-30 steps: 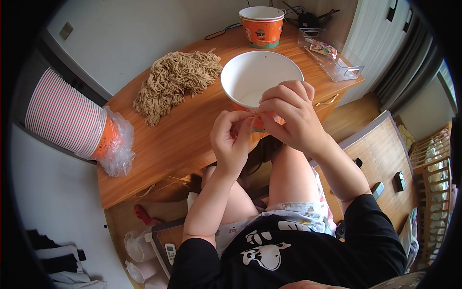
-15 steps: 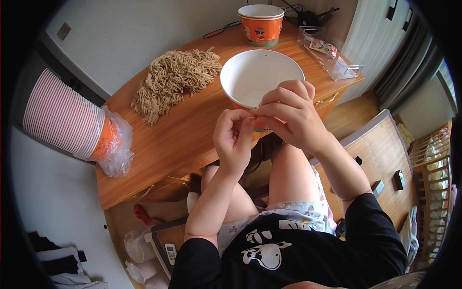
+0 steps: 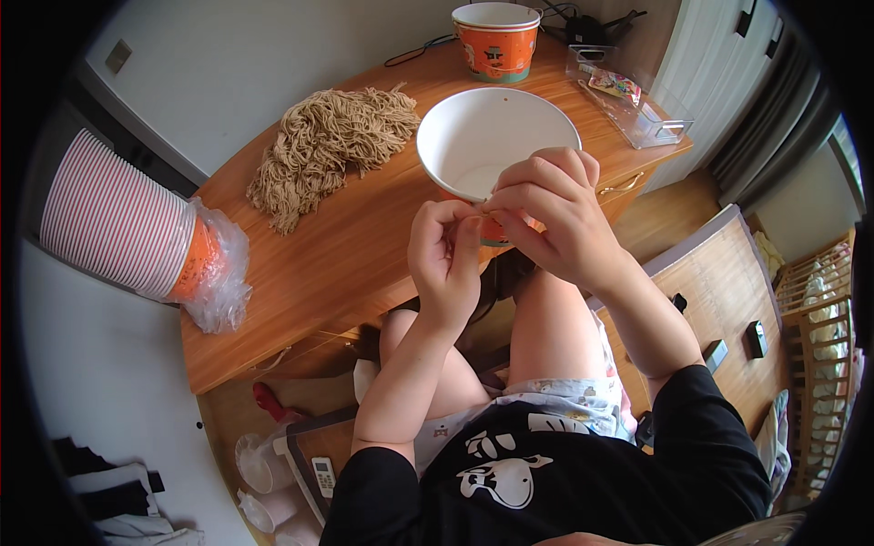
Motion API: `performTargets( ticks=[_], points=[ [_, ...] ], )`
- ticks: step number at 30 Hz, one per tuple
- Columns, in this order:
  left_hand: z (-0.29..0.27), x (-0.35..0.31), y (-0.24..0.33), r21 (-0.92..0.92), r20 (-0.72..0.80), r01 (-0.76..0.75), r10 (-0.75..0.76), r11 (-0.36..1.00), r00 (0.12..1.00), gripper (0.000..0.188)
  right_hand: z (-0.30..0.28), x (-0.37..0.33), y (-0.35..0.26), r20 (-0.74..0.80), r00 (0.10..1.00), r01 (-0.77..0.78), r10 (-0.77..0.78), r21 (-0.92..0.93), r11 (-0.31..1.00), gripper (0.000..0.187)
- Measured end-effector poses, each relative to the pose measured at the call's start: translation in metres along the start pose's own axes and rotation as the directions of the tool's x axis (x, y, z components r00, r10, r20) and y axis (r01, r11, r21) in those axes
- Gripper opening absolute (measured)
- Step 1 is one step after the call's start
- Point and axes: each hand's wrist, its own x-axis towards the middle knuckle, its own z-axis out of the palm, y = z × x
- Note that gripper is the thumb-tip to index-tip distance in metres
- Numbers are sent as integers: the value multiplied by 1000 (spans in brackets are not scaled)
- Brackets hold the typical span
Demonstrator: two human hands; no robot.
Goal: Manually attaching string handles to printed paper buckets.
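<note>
A white-lined orange paper bucket (image 3: pixel 455 136) stands upright near the front edge of the desk, its mouth tilted into view. A small hole shows high on its far wall. My left hand (image 3: pixel 446 264) is at the bucket's near rim with thumb and forefinger pinched. Against it, my right hand (image 3: pixel 560 218) pinches at the same spot, its fingers curled over the rim. Whatever lies between the fingertips is too small and covered to name. To the left of the bucket lies a heap of tan cords (image 3: pixel 332 155).
Another orange bucket (image 3: pixel 496 55) stands at the back, near a clear plastic tray (image 3: pixel 655 132) holding a small packet. A tall stack of buckets (image 3: pixel 118 214) in plastic wrap lies on its side at the left. The wooden desk (image 3: pixel 282 300) curves around in front of me.
My left hand has shifted very slightly up and to the right. Both hands keep their pinch at the bucket's near rim, and the bucket stays in place.
</note>
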Motion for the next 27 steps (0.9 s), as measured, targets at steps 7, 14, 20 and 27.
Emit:
performTargets(
  ticks=[7,14,20,27],
  points=[
    [10,-3,4,-146,-23,79,-84,986,996,6,1,-8,-2,-15,999,-51,51,-6,999,18],
    [11,-4,1,-74,-48,35,-38,997,998,4,4,-7,-3,-78,997,-11,5,-69,998,19],
    [13,-5,-1,28,-79,-13,15,1000,997,2,9,-10,-5,-124,991,33,-58,-190,981,25],
    [18,-2,0,-49,-71,0,-3,999,997,9,5,-10,0,-115,993,18,-35,-146,989,26]
  ],
)
